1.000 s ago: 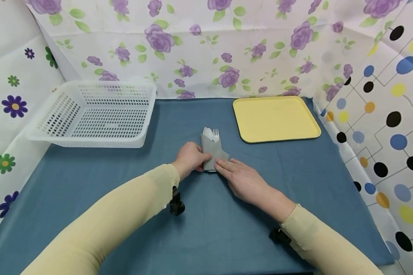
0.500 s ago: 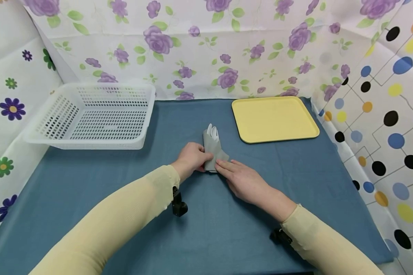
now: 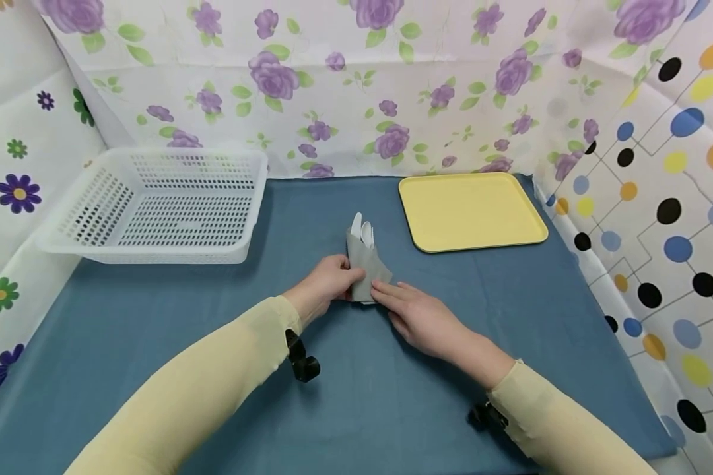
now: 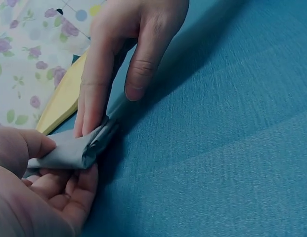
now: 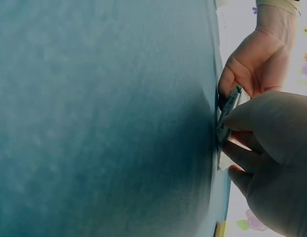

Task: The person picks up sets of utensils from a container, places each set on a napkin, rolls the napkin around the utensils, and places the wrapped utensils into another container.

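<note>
A grey folded napkin (image 3: 366,264) lies near the middle of the cloth, wrapped around white plastic cutlery (image 3: 366,233) whose ends stick out at its far end. My left hand (image 3: 325,282) pinches the napkin's left side, thumb on top and fingers underneath, as the left wrist view shows. That side is tilted up off the cloth. On the napkin's right near part rest the straight fingertips of my right hand (image 3: 424,321). In the left wrist view, the napkin (image 4: 69,150) shows several rolled layers at its near end. The cutlery's lower parts are hidden inside it.
A white perforated plastic basket (image 3: 148,256) stands at the back left. At the back right lies a yellow tray (image 3: 472,211). Blue cloth (image 3: 356,409) covers the table, and patterned sheets (image 3: 333,86) hang behind and at both sides.
The napkin's left side has lifted, and the cutlery ends have turned more edge-on; the fork tines no longer show clearly. My right hand has stayed almost in place. The head view has shifted slightly.
</note>
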The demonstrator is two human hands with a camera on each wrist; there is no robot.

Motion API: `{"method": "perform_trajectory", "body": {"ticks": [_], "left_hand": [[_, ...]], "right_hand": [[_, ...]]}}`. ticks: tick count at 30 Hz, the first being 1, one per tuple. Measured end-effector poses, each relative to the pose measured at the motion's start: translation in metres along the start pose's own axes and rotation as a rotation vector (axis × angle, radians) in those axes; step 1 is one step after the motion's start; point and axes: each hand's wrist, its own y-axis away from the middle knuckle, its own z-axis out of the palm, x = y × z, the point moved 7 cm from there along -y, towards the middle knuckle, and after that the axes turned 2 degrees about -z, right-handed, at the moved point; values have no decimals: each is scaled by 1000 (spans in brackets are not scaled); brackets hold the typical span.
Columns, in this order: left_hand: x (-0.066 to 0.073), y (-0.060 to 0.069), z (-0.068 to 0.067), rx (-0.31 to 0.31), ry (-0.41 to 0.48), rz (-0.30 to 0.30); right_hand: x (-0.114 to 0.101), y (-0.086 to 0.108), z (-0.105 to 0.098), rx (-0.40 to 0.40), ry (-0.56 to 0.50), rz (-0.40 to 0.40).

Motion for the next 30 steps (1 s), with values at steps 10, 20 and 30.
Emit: {"method": "perform_trajectory", "body": {"ticks": [10,20,30], "left_hand": [[-5,2,2,-87,293,39],[-7,11,-2,-92,379,91],[-9,19,-5,-56,429,179]], "right_hand": [[-9,0,-18,136,44,-21],[-21,-6,-36,254,80,-52],[-31,-12,-49,391,54,-20]]}}
